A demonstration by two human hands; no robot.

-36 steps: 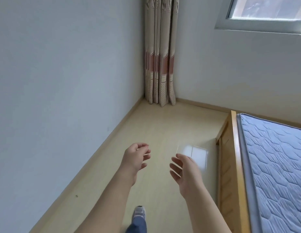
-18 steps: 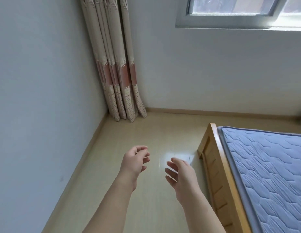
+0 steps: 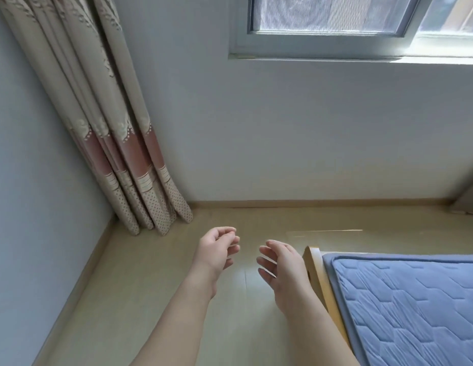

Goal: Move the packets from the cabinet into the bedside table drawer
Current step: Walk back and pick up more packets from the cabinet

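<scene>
No packets, cabinet or bedside table drawer are in view, except perhaps a pale piece of furniture (image 3: 467, 202) cut off at the far right edge; I cannot tell what it is. My left hand (image 3: 216, 252) is held out over the floor, fingers loosely curled and holding nothing. My right hand (image 3: 282, 265) hovers beside it, fingers apart and empty, just left of the bed's wooden corner.
A bed with a wooden frame (image 3: 318, 276) and blue quilted mattress (image 3: 409, 305) fills the lower right. A beige and pink curtain (image 3: 119, 143) hangs in the left corner. A window (image 3: 335, 25) sits above the far wall. Pale floor (image 3: 156, 286) lies between wall and bed.
The view has swung to the right: the curtain slid left, and more of the window and far wall appeared. Both hands stay out in front, empty, in much the same pose.
</scene>
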